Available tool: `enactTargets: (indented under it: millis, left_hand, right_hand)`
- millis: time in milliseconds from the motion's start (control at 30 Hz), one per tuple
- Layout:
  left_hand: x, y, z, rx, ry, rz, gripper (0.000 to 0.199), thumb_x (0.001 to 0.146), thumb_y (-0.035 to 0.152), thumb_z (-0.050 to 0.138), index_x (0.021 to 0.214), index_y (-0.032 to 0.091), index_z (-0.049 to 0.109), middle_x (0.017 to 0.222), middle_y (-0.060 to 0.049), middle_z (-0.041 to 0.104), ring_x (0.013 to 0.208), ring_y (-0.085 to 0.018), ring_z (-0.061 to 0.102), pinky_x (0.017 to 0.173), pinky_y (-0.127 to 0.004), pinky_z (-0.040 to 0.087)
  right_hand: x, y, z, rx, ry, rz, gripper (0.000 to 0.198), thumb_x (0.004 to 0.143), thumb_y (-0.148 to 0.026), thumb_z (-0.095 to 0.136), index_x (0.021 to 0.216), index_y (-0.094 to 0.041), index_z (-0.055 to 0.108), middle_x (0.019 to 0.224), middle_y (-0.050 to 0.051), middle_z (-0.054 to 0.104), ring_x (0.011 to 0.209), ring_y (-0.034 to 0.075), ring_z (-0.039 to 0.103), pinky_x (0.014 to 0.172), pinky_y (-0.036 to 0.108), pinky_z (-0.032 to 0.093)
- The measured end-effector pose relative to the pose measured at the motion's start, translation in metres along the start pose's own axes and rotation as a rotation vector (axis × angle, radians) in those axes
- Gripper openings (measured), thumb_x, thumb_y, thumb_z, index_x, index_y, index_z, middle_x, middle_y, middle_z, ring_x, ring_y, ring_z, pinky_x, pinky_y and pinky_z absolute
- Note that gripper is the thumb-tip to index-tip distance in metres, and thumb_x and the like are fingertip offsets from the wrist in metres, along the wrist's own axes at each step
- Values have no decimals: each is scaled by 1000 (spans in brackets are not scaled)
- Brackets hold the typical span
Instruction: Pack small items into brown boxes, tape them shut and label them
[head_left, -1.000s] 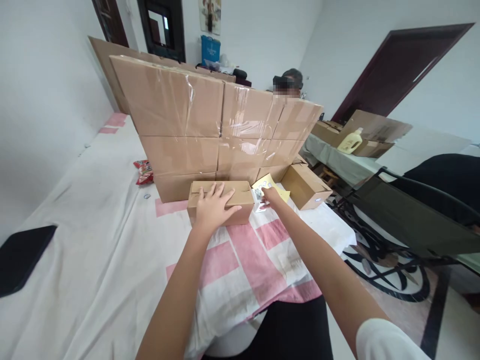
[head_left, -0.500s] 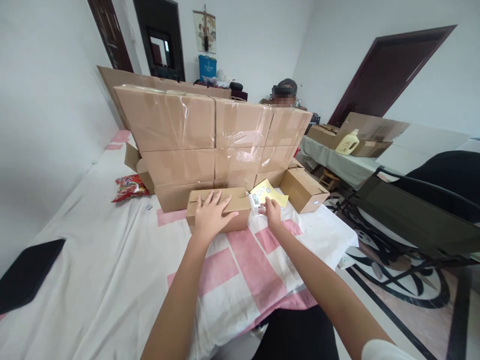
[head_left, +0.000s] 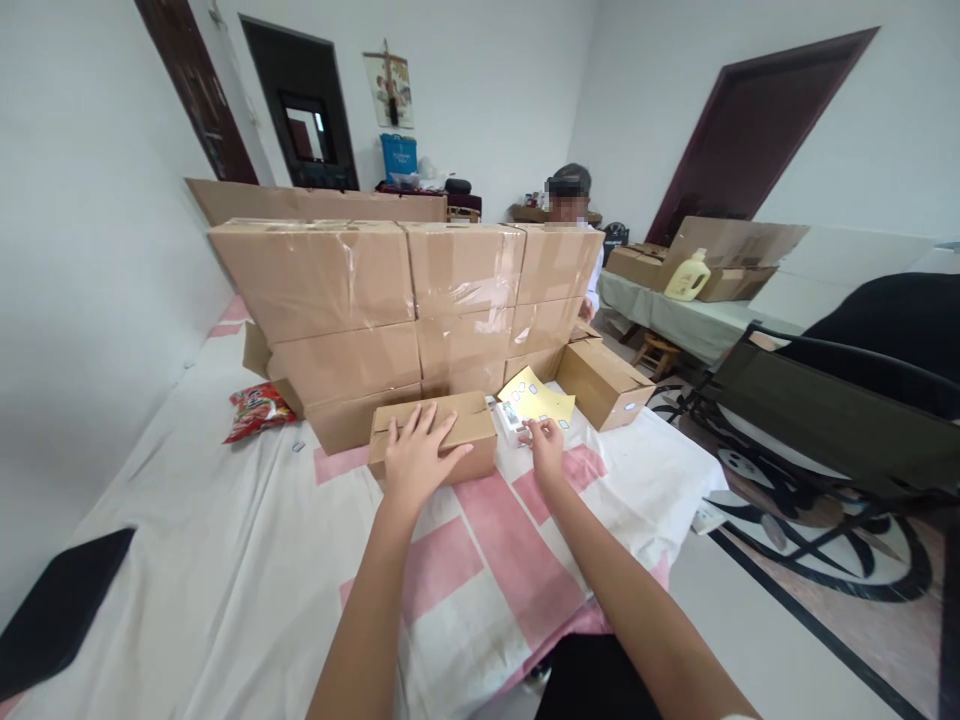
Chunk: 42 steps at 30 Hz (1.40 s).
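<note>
On the lid of a closed cardboard box (head_left: pixel 471 420), my left hand (head_left: pixel 422 452) lies flat with its fingers spread. My right hand (head_left: pixel 547 446) is pinched at the right edge of a small white pack (head_left: pixel 511 418) with a picture on it. Whatever may be between those fingertips is too small to make out. Just behind the pack lies a yellow sheet (head_left: pixel 550 401) bearing several small white labels with dark outlines. An open cardboard box (head_left: pixel 606 378) stands to the right of the sheet.
Behind my hands rises a wall of taped cardboard boxes (head_left: pixel 337 285). A red snack bag (head_left: pixel 259 412) and a dark flat pad (head_left: pixel 64 600) lie to the left on the cloth-covered table (head_left: pixel 240 560). A person (head_left: pixel 570 195) is beyond the boxes. A folding chair (head_left: pixel 840 400) stands right.
The view has shifted, so more of the person beyond the boxes shows. My left hand stays on the box. My right hand keeps its pinch beside the white pack.
</note>
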<state>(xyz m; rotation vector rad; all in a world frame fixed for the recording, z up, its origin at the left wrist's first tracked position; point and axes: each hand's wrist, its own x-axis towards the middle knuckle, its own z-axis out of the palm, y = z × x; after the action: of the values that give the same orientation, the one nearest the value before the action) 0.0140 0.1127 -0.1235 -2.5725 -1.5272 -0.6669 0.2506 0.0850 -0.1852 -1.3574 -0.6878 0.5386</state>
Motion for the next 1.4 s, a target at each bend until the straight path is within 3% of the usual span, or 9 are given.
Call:
enactTargets:
  millis: [167,367,500,667,900,1133,1400]
  left_hand:
    - [-1,0,1,21,17,9,59,92,66,50,142,35,57,157,-8,47,148,-32,40,122,-63,23]
    - [-2,0,3,30,21,10,59,92,66,51,142,37,57,157,-7,46,148,-31,40,123,-63,23]
    - [-1,0,1,24,16,10,60,92,67,50,143,35,56,158,-7,45,148,-31,39,122,-64,23]
    - [-1,1,0,21,-1,6,61,93,67,49,143,34,56,158,-7,46,148,-31,40,122,-63,25]
    - [-1,0,3,33,17,7,60,92,67,50,142,35,58,157,-6,46,147,-30,41,123,-60,24]
    - [1,0,1,14,23,4,59,92,67,51,140,32,59,157,-7,47,146,-32,43,123,-60,24]
    - [2,2,1,20,12,-19,57,92,65,54,138,34,61,156,-6,48,147,-29,42,125,-56,22]
  right_hand:
    - [3,-5,-8,-200,58,13,24,75,-35,69,74,-25,47,62,-5,46,62,16,48,56,25,35]
    - [10,1,-24,-306,-82,209,28,74,-38,70,59,-22,53,46,-5,41,49,14,41,48,26,24]
    - [18,-1,-25,-253,-210,326,21,74,-35,67,63,-17,64,41,-6,40,41,11,36,44,25,24]
    - [21,-9,-22,-136,-267,341,17,68,-31,68,70,-15,68,43,-6,42,43,9,35,43,22,22]
    - [-4,10,-21,-2,-201,348,19,67,-36,65,76,-19,64,47,-9,37,42,8,28,42,22,17]
    - [-1,4,-24,39,-164,379,18,67,-34,69,73,-18,64,48,-7,39,44,8,31,41,23,17]
    - [2,6,-21,172,-198,405,26,74,-42,69,73,-22,52,51,-11,21,44,7,17,40,22,14]
